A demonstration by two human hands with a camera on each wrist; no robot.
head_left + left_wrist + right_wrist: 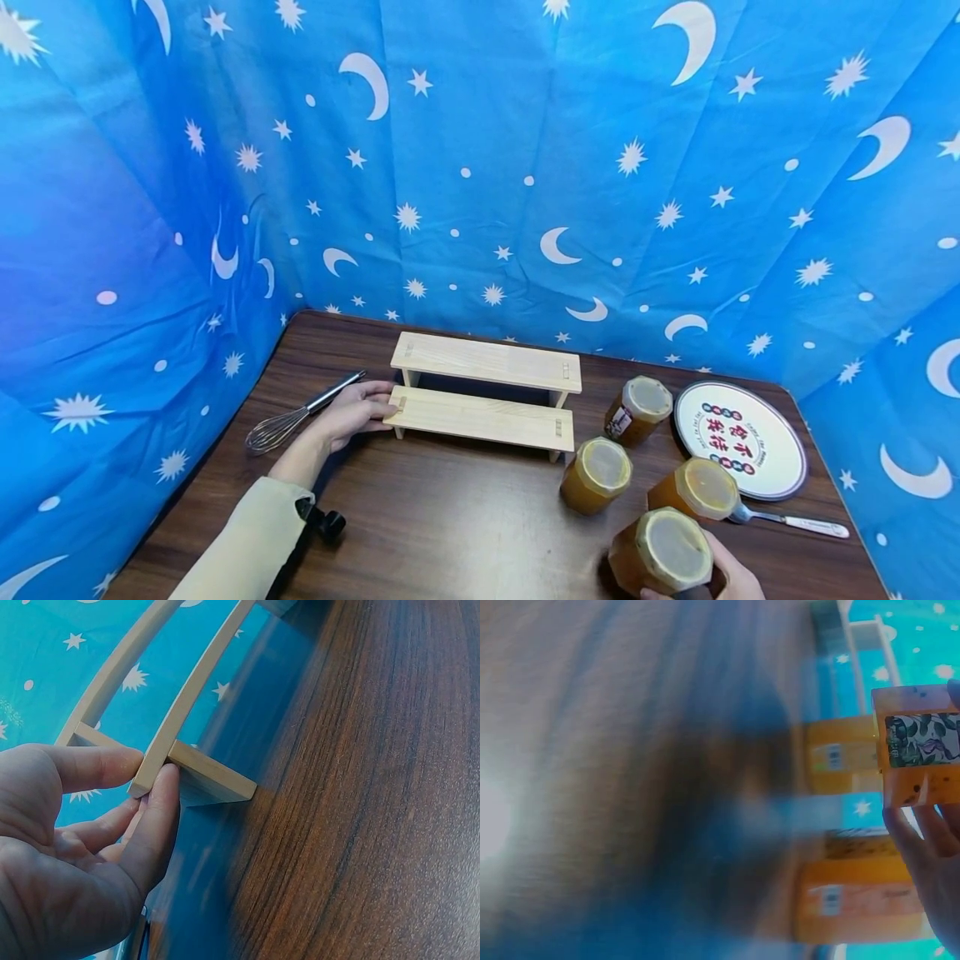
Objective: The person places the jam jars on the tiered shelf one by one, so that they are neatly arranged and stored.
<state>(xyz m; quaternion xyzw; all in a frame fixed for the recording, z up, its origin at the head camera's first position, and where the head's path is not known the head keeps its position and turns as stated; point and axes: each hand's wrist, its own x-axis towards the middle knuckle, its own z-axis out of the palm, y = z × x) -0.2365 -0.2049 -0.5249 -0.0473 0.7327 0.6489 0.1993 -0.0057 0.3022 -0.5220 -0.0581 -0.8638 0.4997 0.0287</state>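
A two-step wooden shelf (480, 419) stands on the table. My left hand (358, 414) pinches the left end of its lower board; in the left wrist view the thumb (101, 766) lies on one face and a finger on the other, beside the leg. At the lower right my right hand (731, 571) grips a honey-coloured jar (660, 554) with a pale lid. In the right wrist view that jar (911, 787) bears a leafy label and the fingers wrap its side. Three similar jars stand nearby: one near the shelf (596, 477), one behind (639, 408), one beside the held jar (693, 487).
A wire whisk (300, 417) lies left of the shelf. On the right are a white plate (780, 442) with red lettering and a white-handled utensil (795, 523), its head partly hidden by a jar. A blue star-and-moon cloth (480, 125) hangs around the brown table (457, 517).
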